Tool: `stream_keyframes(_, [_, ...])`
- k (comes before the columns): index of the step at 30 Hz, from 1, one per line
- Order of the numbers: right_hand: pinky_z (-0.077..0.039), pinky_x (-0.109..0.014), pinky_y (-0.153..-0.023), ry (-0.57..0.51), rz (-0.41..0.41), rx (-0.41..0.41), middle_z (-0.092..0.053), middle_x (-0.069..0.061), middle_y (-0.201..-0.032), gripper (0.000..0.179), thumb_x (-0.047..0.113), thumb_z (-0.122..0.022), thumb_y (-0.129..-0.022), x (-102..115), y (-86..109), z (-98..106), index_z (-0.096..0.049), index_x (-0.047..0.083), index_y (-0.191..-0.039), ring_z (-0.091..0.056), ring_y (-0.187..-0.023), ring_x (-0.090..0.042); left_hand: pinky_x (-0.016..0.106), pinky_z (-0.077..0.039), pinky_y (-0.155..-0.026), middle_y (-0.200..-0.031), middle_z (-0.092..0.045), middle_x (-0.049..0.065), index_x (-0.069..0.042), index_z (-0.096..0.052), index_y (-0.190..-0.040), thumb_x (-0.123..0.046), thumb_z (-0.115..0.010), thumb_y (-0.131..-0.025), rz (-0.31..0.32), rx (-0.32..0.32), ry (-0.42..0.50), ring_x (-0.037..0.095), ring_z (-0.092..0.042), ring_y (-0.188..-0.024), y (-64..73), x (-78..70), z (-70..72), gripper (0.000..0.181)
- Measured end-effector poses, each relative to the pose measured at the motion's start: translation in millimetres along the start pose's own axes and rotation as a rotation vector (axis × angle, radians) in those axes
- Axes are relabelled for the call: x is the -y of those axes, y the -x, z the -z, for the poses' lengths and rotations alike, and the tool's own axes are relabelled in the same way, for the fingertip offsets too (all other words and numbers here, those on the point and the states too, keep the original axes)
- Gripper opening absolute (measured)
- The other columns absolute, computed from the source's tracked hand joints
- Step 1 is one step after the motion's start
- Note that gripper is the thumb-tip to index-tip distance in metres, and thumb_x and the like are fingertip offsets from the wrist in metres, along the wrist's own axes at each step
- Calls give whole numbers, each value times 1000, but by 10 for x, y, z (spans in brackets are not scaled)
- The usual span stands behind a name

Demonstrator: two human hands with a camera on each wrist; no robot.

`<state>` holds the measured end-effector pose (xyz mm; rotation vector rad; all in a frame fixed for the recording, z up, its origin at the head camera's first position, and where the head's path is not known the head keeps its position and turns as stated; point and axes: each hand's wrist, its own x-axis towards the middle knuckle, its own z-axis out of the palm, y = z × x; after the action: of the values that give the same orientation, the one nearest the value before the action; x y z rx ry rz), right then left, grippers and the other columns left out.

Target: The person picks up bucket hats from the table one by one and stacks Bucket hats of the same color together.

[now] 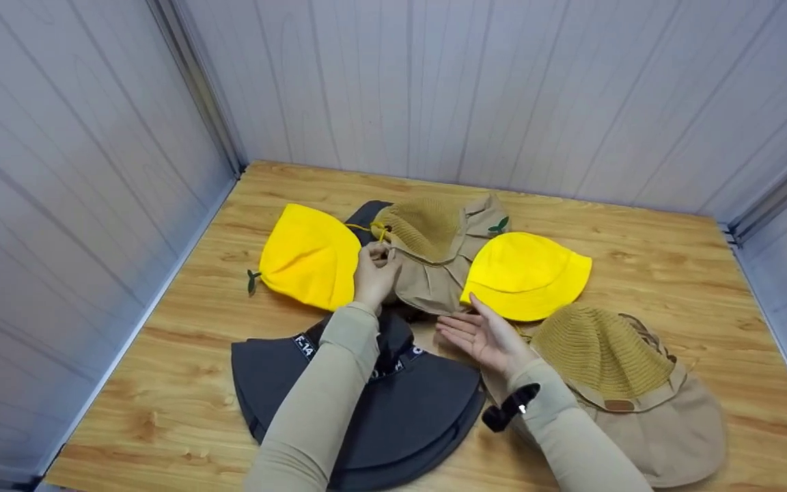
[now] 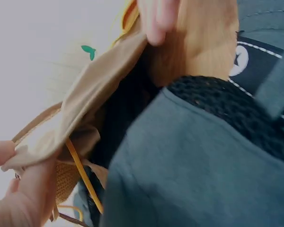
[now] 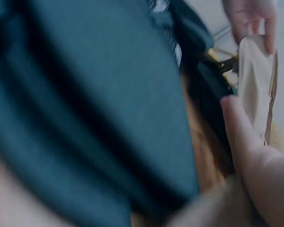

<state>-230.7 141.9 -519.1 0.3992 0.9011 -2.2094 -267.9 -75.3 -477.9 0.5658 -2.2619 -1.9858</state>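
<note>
My left hand pinches the edge of a beige sun hat with a woven straw crown, lying at the back middle. In the left wrist view, the thumb and fingers hold its raised brim, with a yellow cord hanging beneath. My right hand has its fingers extended, palm turned up, at the near edge of that hat. A yellow bucket hat sits just left of my left hand. Another yellow hat lies beyond my right hand.
Dark grey wide-brimmed hats lie stacked under my forearms. A second beige straw-crowned hat lies at the front right, beside my right forearm. Part of a dark hat shows behind the back beige one. Panel walls border the wooden table.
</note>
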Motion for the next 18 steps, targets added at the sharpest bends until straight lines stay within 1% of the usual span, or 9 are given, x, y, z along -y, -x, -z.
stream_keyframes(4, [-33, -38, -115, -160, 51, -87, -6, -22, -165, 64, 33, -42, -105, -125, -118, -105, -12, 4, -154, -22, -150, -36, 34, -50, -92, -128, -56, 18, -4, -48, -129, -15, -62, -94, 82, -1, 55, 28, -56, -118, 8, 29, 26, 39])
stream_keyframes(6, [-37, -37, -113, -202, 85, -123, -9, -22, -164, 58, 29, -42, -105, -196, -157, -156, -17, 8, -153, -23, -149, -35, 33, -50, -87, -129, -56, 17, -6, -48, -131, -15, -61, -94, 114, 0, 79, 26, -55, -117, 10, 27, 25, 40])
stream_keyframes(8, [-38, -37, -112, -235, 102, -131, -13, -21, -164, 60, 28, -42, -105, -266, -191, -202, -15, 12, -156, -25, -149, -33, 32, -50, -84, -129, -56, 17, -6, -48, -132, -15, -61, -95, 137, 1, 91, 25, -55, -116, 13, 17, 29, 40])
stream_keyframes(11, [-35, -34, -113, -314, 132, -141, -16, -18, -164, 65, 29, -43, -104, -318, -241, -260, -12, 12, -158, -24, -150, -30, 32, -50, -84, -129, -57, 17, -5, -48, -136, -16, -60, -96, 166, 15, 85, 25, -56, -115, 17, -4, 41, 43])
stream_keyframes(13, [-33, -31, -114, -373, 157, -157, -16, -15, -165, 60, 26, -45, -103, -309, -277, -282, -19, 10, -155, -24, -150, -26, 33, -53, -86, -129, -58, 18, -3, -48, -139, -18, -59, -97, 178, 37, 75, 26, -58, -114, 21, -8, 47, 46])
stream_keyframes(14, [-34, -30, -113, -397, 173, -172, -26, -18, -161, 53, 23, -46, -103, -296, -286, -287, -28, 8, -151, -36, -145, -27, 33, -54, -84, -129, -58, 18, -3, -48, -141, -20, -58, -98, 184, 53, 70, 26, -59, -113, 26, -4, 47, 47])
stream_keyframes(15, [-37, -29, -111, -422, 185, -185, -38, -21, -154, 45, 20, -47, -102, -284, -292, -287, -36, 5, -143, -47, -137, -26, 34, -54, -87, -129, -60, 18, -3, -50, -141, -24, -57, -99, 177, 67, 43, 26, -60, -114, 36, 3, 50, 48])
stream_keyframes(17, [-47, -26, -103, -456, 196, -208, -60, -21, -128, 24, 12, -49, -101, -264, -289, -281, -48, 3, -122, -66, -112, -23, 37, -54, -93, -130, -62, 18, -2, -52, -140, -30, -55, -101, 126, 73, -49, 28, -61, -116, 66, 18, 55, 48])
stream_keyframes(18, [-51, -25, -97, -473, 198, -212, -66, -19, -114, 14, 9, -49, -100, -260, -280, -277, -50, 1, -112, -71, -98, -22, 39, -52, -97, -131, -62, 18, -3, -54, -139, -33, -54, -101, 88, 61, -126, 31, -60, -118, 86, 22, 57, 49])
